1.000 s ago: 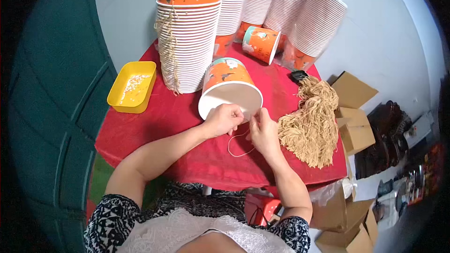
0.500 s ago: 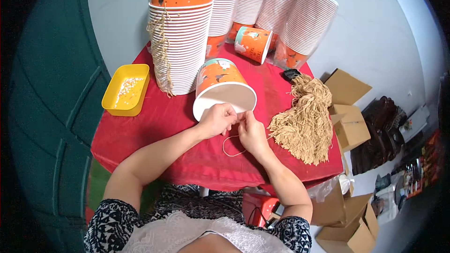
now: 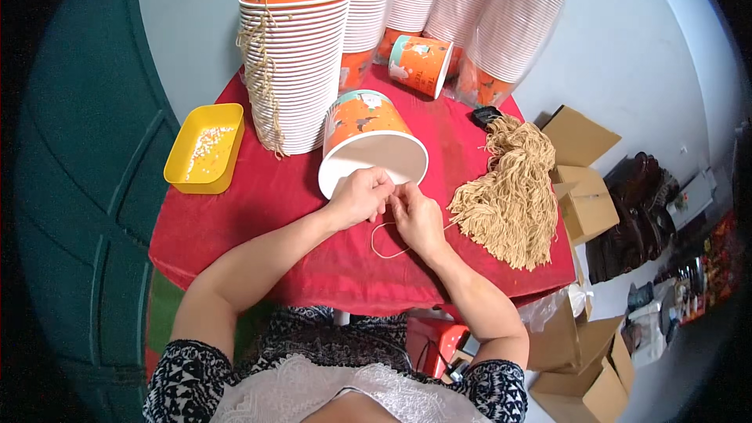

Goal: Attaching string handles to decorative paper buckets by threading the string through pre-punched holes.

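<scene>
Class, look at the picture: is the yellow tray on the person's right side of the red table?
No, the yellow tray sits at the left edge of the red table, while the pile of tan strings lies on the right.

Lighting: bright, even, diffuse; source not visible. Shadows: soft and faint, a slight one under the hands on the red desk [image 3: 258,211]. Glare: mild sheen on the pale wall [image 3: 627,47] and on the white cup stacks [image 3: 301,70]. Focus: sharp at centre, softer toward the rim. Distortion: strong fisheye; the green door [image 3: 70,211] bows along its edges. Corners: black vignette. Colour: saturated reds and oranges, no visible noise.
</scene>
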Demonstrator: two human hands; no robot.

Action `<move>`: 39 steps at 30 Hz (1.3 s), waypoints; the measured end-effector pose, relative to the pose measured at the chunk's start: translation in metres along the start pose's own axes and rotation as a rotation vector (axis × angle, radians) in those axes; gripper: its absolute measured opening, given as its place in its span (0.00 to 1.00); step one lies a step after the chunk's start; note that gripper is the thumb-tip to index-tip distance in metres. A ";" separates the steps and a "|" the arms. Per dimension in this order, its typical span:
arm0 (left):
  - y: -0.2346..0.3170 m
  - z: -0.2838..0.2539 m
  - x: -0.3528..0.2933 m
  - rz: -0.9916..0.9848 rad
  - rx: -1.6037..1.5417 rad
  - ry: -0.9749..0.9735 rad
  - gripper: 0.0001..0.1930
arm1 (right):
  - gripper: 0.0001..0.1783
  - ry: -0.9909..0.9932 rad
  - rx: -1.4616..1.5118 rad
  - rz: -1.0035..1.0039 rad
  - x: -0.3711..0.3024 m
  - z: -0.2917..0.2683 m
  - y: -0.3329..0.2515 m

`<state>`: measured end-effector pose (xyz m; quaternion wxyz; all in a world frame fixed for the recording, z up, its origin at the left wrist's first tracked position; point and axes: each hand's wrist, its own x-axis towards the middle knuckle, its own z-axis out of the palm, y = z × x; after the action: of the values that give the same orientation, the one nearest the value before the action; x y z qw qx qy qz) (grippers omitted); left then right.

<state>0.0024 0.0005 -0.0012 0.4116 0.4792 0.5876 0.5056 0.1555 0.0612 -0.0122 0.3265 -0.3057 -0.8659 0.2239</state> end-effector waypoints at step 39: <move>-0.001 0.004 -0.013 0.239 0.642 0.129 0.03 | 0.06 0.082 -0.122 -0.175 -0.003 0.004 0.003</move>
<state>0.0090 -0.0119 -0.0032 0.1399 0.6168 0.6812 0.3688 0.1555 0.0606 -0.0179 0.3608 -0.2573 -0.8872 0.1287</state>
